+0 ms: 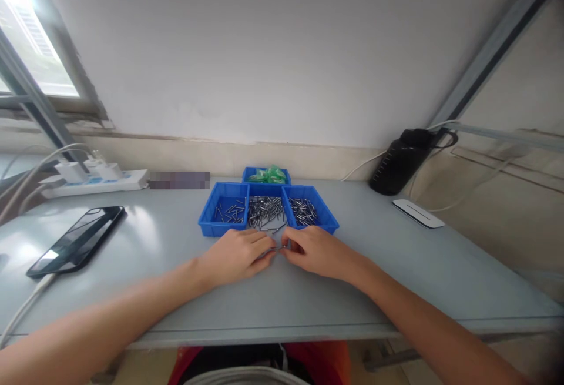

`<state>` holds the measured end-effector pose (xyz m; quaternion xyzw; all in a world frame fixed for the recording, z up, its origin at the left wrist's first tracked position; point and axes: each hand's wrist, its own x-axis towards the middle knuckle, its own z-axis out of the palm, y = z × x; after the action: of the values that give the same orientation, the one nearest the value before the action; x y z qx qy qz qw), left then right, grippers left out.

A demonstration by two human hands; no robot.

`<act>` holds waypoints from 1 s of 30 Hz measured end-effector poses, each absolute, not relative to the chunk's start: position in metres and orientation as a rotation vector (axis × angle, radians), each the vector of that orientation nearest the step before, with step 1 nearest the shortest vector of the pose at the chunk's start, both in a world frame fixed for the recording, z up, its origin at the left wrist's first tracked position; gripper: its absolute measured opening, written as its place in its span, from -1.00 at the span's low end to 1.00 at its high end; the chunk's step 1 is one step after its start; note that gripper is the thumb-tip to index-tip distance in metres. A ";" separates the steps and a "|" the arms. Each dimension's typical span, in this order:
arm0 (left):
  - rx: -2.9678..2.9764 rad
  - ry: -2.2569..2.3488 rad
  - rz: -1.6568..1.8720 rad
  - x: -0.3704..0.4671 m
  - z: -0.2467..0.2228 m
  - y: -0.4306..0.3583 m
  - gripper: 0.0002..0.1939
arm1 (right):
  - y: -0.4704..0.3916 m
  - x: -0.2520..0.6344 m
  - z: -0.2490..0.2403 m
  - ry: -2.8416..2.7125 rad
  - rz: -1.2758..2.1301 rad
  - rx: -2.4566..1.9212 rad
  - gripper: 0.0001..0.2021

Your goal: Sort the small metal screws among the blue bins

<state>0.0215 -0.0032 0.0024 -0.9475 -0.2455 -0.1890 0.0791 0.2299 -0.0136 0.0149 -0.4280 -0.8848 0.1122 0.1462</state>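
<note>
My left hand (240,255) and my right hand (315,250) meet just in front of the blue bins, fingertips pinched close together. Between them is a small thin metal piece (277,248), with an end in each hand's fingers. Beyond my hands a loose pile of metal screws or pins (265,211) lies between two bins. The left blue bin (214,229) holds some scattered metal pieces, and the right blue bin (330,220) holds a denser heap. A third blue bin (245,174) behind them contains green plastic packets (271,174).
On the grey table (247,314), a black phone (79,241) and a white power strip (127,180) lie at the left. A black bottle (396,164) and a flat white object (418,213) are at the right. The wall (264,67) rises behind.
</note>
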 end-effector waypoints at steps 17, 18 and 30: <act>-2.937 -0.766 -0.494 0.023 -0.001 -0.003 -0.81 | -0.018 0.229 0.019 -2.594 0.278 -1.084 -0.88; -2.936 -0.780 -0.493 0.023 0.000 -0.003 -0.81 | -0.017 0.229 0.018 -2.588 0.244 -1.099 -0.89; -2.898 -0.953 -0.370 0.021 0.003 -0.001 -0.77 | -0.017 0.232 0.019 -2.586 0.207 -1.107 -0.82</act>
<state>0.0210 -0.0013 0.0025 -0.9424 -0.3101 -0.1204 0.0344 0.2318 -0.0170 0.0185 -0.3875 -0.9050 0.0725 0.1598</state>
